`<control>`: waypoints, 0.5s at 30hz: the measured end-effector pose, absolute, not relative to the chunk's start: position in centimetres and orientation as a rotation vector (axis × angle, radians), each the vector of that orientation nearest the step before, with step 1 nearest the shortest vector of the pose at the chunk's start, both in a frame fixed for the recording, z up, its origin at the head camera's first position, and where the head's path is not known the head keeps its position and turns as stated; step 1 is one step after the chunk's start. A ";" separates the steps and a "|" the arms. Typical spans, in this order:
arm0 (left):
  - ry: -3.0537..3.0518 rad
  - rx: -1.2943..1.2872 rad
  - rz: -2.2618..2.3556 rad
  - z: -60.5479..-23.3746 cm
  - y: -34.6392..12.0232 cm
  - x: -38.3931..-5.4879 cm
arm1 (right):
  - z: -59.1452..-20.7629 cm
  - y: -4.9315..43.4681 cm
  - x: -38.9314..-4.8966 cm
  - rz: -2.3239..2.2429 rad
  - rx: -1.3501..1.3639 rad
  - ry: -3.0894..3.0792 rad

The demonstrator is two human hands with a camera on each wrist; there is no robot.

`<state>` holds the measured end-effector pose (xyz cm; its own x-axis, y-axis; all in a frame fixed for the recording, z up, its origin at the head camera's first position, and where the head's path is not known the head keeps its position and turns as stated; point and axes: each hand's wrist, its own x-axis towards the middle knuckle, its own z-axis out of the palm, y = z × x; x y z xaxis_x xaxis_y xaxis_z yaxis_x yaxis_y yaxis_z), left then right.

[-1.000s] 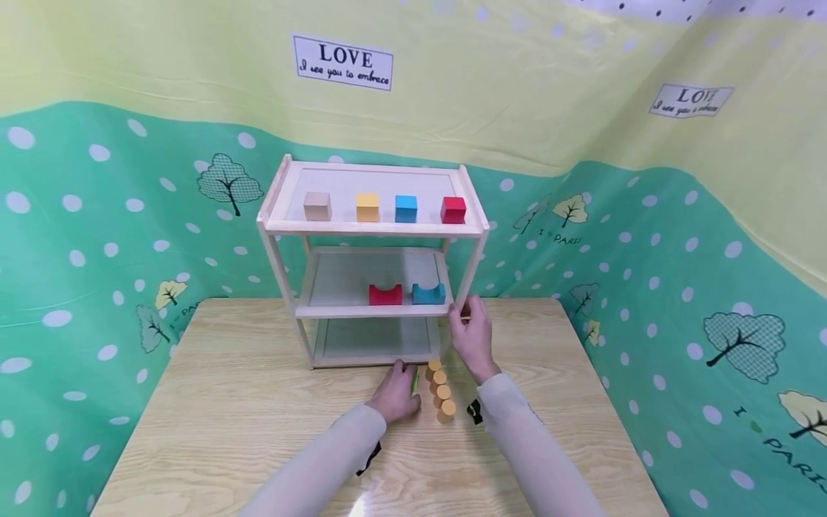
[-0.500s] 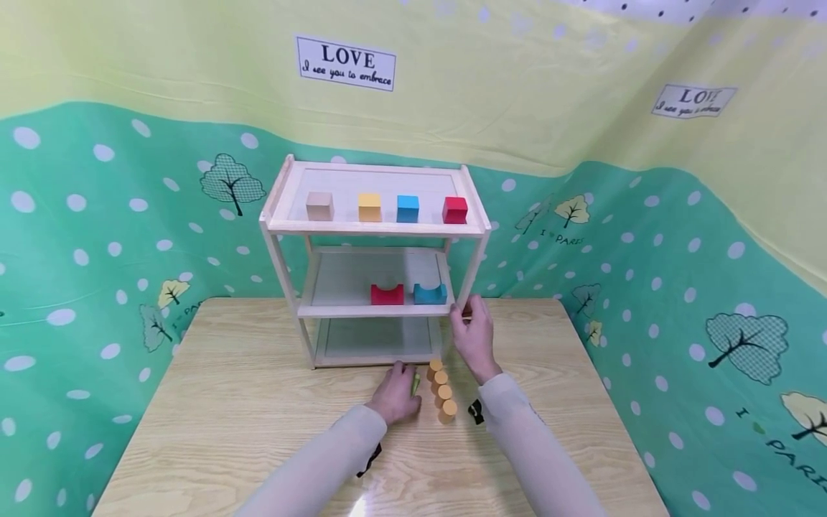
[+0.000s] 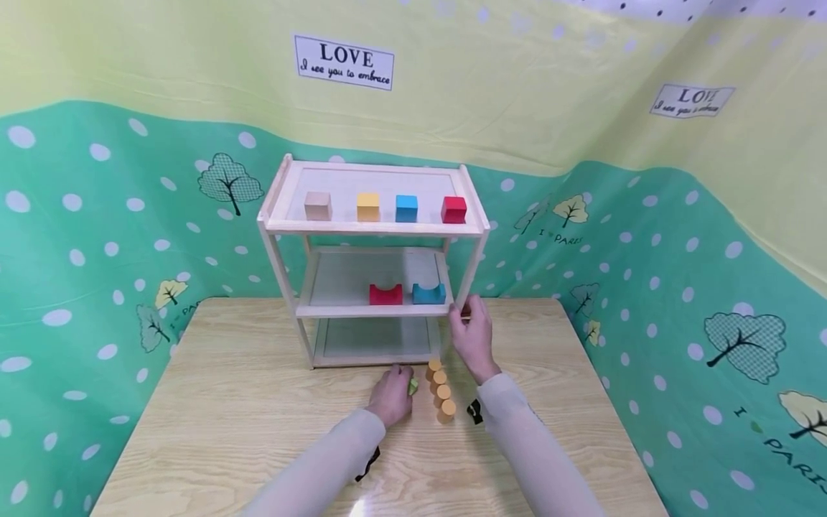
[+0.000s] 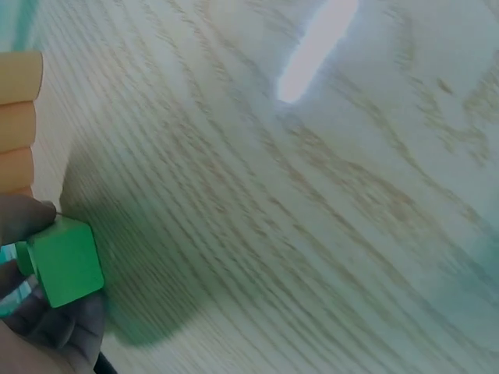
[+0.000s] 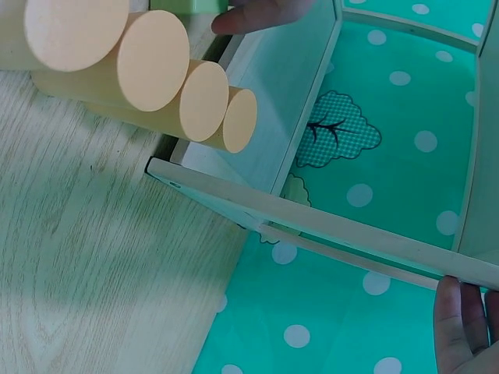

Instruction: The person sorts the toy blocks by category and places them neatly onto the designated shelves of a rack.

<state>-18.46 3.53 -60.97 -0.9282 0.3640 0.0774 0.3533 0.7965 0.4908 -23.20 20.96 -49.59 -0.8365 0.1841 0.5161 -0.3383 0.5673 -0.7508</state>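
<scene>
Pinching a green block [image 3: 413, 386] between thumb and fingers, the left hand [image 3: 390, 396] sits low at the desk [image 3: 213, 416], just in front of the bottom tier of the pale wooden shelf unit [image 3: 375, 228]. My left wrist feed shows one face of the block turned to the camera, but with the fingers wrapped round its far side, I cannot tell whether it touches the wood. The right hand [image 3: 474, 339] grips the unit's front right post near the middle tier, thumb to one side and fingers to the other.

Between the two arms I see four orange cylinders [image 3: 442, 392] standing upright in a slanting row, near the block and leading toward the unit's front right corner. On the middle tier I have a red notched block [image 3: 385, 296] beside a blue notched block [image 3: 428, 295]. Up top, spaced left to right, are a greyish cube [image 3: 317, 207], a yellow cube [image 3: 368, 207], a blue cube [image 3: 406, 209] and a red cube [image 3: 454, 210].
</scene>
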 end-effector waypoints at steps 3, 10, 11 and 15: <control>2.938 0.610 0.852 -61.2 3.0 -18.5 | -49.5 20.9 -23.2 1.231 0.117 -2.249; 2.925 0.696 0.872 -61.7 2.0 -18.5 | -49.4 20.9 -23.1 1.224 0.112 -2.256; 2.922 0.717 0.866 -61.8 1.9 -18.5 | -49.4 20.9 -23.1 1.223 0.111 -2.254; 2.914 0.781 0.851 -61.8 1.4 -18.4 | -49.3 20.9 -23.1 1.228 0.117 -2.251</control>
